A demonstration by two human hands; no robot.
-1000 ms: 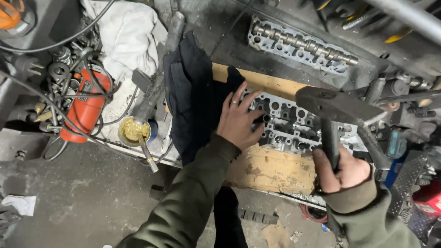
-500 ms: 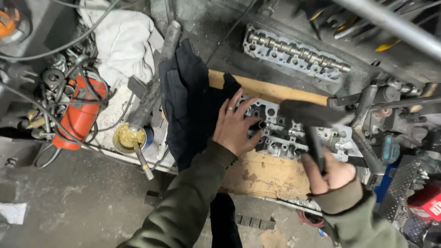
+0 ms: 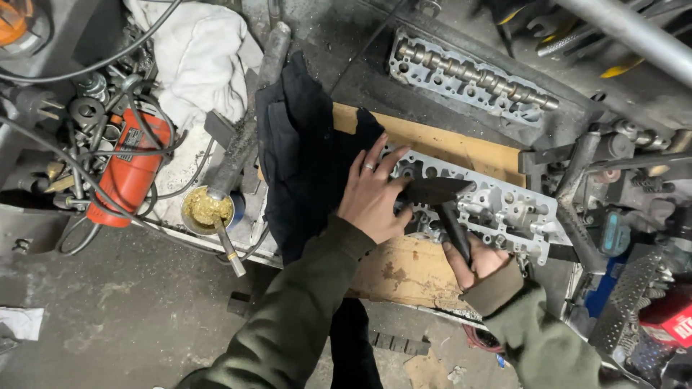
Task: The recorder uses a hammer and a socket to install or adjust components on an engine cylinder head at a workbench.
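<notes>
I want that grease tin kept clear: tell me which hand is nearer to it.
Left. The left hand rests on the metal engine part, right of the grease tin; the right hand, gripping the hammer, is farther right.

The left hand point(image 3: 373, 196) lay flat, palm down, fingers spread and pointing up and to the right, over the left end of the cylinder head point(image 3: 504, 205). Its olive-sleeved forearm ran down to the lower left. The right hand point(image 3: 477, 261), just below the cylinder head, was closed in a fist, its sleeved forearm angling to the lower right.
</notes>
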